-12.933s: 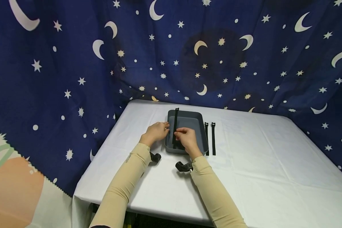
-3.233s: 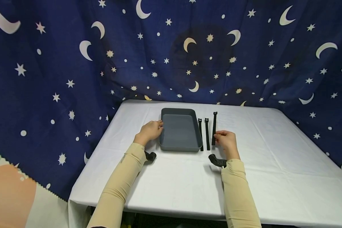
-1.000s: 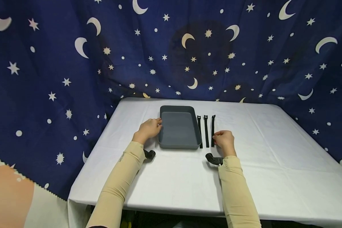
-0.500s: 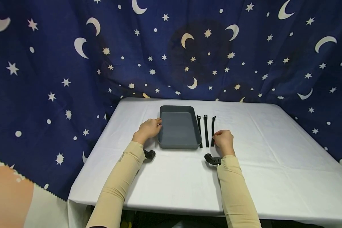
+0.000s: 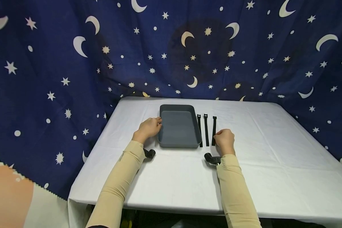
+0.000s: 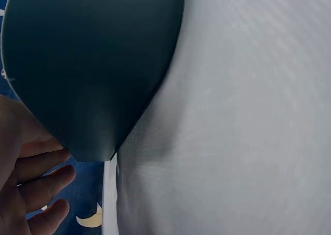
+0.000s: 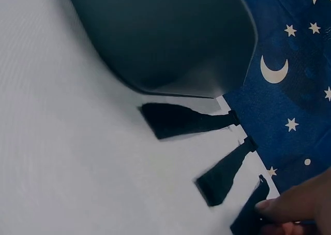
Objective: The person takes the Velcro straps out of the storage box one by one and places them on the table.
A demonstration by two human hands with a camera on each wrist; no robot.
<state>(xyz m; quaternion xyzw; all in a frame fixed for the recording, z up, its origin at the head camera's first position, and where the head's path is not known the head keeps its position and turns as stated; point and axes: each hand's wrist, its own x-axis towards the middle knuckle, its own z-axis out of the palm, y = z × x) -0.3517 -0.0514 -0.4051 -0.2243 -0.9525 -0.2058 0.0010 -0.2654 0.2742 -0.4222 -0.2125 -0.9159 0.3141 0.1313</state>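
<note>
My left hand (image 5: pixel 150 128) rests at the left wall of a grey rectangular tray (image 5: pixel 179 146), its fingers spread and slightly bent against the wall in the left wrist view. To the tray's right, three black hook-and-loop cable straps lie side by side on the white cloth. The nearest strap (image 5: pixel 199 128) runs along the tray's right wall, and the middle strap (image 5: pixel 206 129) lies beside it. On the outermost strap (image 5: pixel 214 125) my right hand (image 5: pixel 225 139) pinches the near part between thumb and finger (image 7: pixel 274 206). That hand covers part of the strap in the right wrist view.
White cloth covers the table (image 5: pixel 273 164), which stretches away to the right. A dark blue curtain (image 5: pixel 148 47) with moons and stars hangs behind and to the left. Black wrist camera mounts (image 5: pixel 212 159) stick out beneath both wrists.
Long before, the right hand held a strap over the tray, with two straps on the cloth. Now three lie right of it. Lately the outermost strap's slotted far end has turned flat; the left hand stays put.
</note>
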